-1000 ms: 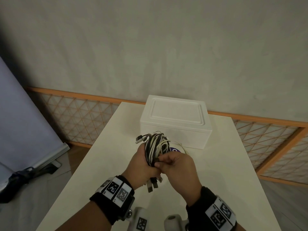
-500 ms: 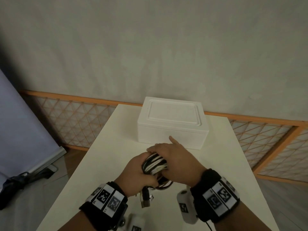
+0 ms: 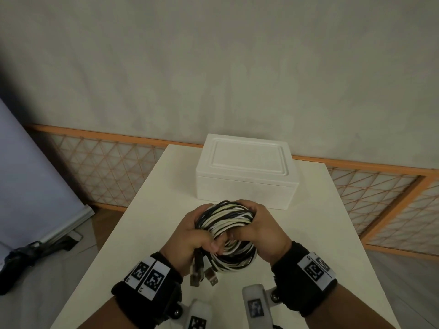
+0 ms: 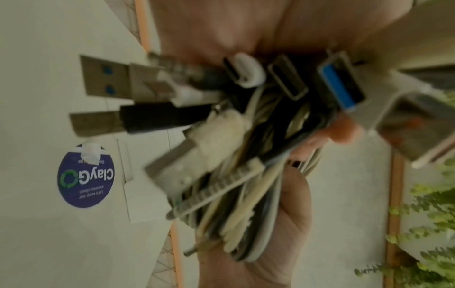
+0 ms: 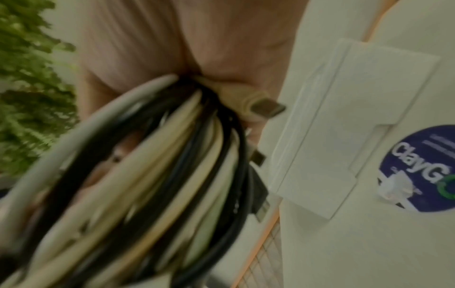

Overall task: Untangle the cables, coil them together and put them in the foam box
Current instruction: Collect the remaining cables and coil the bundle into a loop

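Note:
A coil of black and white cables (image 3: 228, 233) is held above the table between both hands. My left hand (image 3: 192, 231) grips its left side, thumb over the strands, and my right hand (image 3: 263, 231) curls round its right side. Several USB plugs (image 3: 202, 274) hang below the left hand; in the left wrist view the plugs (image 4: 172, 109) fan out of the bundle (image 4: 246, 204). The right wrist view shows the blurred cable strands (image 5: 160, 185) close up. The white foam box (image 3: 247, 172), lid on, stands just beyond the hands.
The cream table (image 3: 147, 222) runs to a plaster wall with an orange lattice fence (image 3: 104, 167). A round blue sticker (image 4: 85, 175) is on the box side. A grey screen stands left (image 3: 28, 181) on the floor.
The coil has turned flat and round between both hands. My right hand moved from over the top of it to its right side; the hands stay before the box.

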